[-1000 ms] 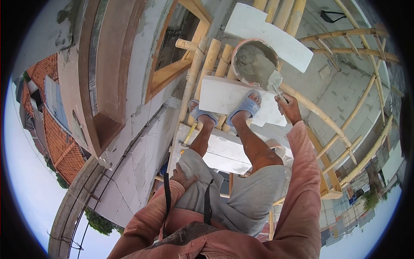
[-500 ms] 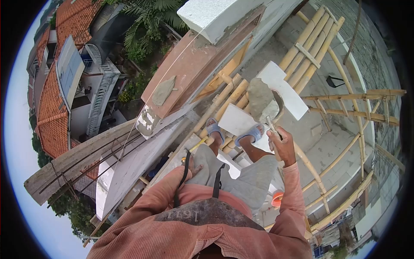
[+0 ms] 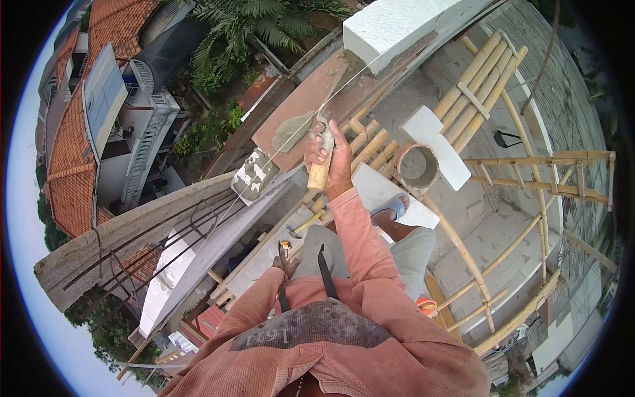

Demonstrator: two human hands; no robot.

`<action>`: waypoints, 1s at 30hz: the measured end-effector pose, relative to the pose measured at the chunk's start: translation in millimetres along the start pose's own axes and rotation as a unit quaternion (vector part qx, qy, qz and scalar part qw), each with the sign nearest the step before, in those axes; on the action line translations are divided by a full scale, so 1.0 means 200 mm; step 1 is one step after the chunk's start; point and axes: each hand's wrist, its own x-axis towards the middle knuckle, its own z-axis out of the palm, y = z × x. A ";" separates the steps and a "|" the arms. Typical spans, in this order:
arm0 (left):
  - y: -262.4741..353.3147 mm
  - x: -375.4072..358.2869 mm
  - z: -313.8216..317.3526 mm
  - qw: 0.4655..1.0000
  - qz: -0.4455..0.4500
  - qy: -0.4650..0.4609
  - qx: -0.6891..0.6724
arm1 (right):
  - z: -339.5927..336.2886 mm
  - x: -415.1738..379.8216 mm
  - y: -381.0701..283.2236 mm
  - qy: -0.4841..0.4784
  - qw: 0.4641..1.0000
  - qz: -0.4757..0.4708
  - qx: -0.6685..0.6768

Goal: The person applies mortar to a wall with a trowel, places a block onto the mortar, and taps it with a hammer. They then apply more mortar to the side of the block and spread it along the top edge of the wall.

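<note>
My right hand (image 3: 331, 159) grips a trowel by its wooden handle (image 3: 319, 175), over the brown wall top. Its blade is hard to make out behind the fingers. A grey mortar patch (image 3: 291, 134) lies beside the hand, with a taut string (image 3: 281, 147) crossing above it. Near my left thigh, my left hand (image 3: 285, 266) is curled at a small yellow and dark object (image 3: 286, 245); what it grips is unclear. A round bucket (image 3: 418, 166) with grey mortar inside stands to the right of my right hand.
White blocks (image 3: 390, 30) line the wall at the top. Bamboo poles (image 3: 476, 86) and another white slab (image 3: 440, 142) are at the right. A yellow-handled tool (image 3: 308, 223) lies on a board. Rebar (image 3: 165, 241) extends left, beside a drop to roofs (image 3: 76, 159).
My right hand has swung left with the trowel, from the bucket to the wall top. The mortar load no longer shows on the blade, and the bucket's opening is now visible.
</note>
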 end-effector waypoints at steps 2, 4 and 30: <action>-0.09 0.05 0.07 0.999 0.028 0.015 -0.028 | -0.03 -0.05 0.06 -0.014 1.000 0.009 -0.001; -0.14 0.12 0.13 0.998 0.038 0.019 -0.038 | -0.05 -0.09 0.11 -0.002 1.000 0.016 -0.013; -0.10 0.17 0.10 0.998 0.013 -0.040 -0.044 | -0.41 -0.37 0.50 0.100 0.977 0.149 -0.118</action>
